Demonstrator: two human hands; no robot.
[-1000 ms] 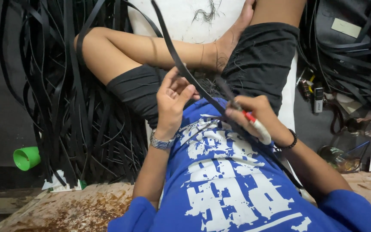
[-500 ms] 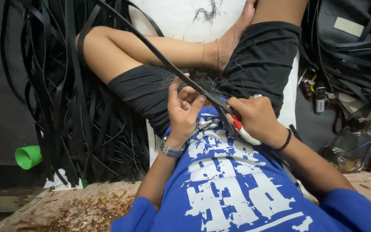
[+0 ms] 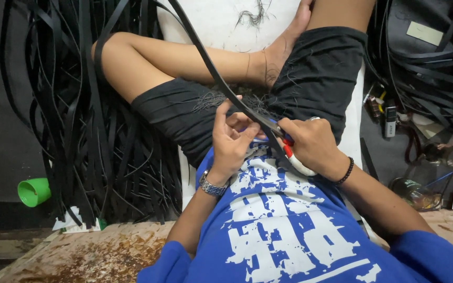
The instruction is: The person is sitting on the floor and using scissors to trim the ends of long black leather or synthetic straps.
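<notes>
A cluttered workshop: heaps of cut black strips, sawdust-strewn board floor, scattered tools.

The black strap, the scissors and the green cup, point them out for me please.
black strap (image 3: 211,65), head view, middle of its free length.
scissors (image 3: 295,160), head view, red and white handle.
green cup (image 3: 33,192), head view, its side wall.

A long, flat black rubber strip runs diagonally from the upper middle of the view down to the person's lap, taut and nearly straight, its lower end passing between both hands above the black shorts. A pair of scissors with red-and-white handles lies in the right hand, handles enclosed by the fingers, the blades hidden where they meet the strip's lower end.
</notes>
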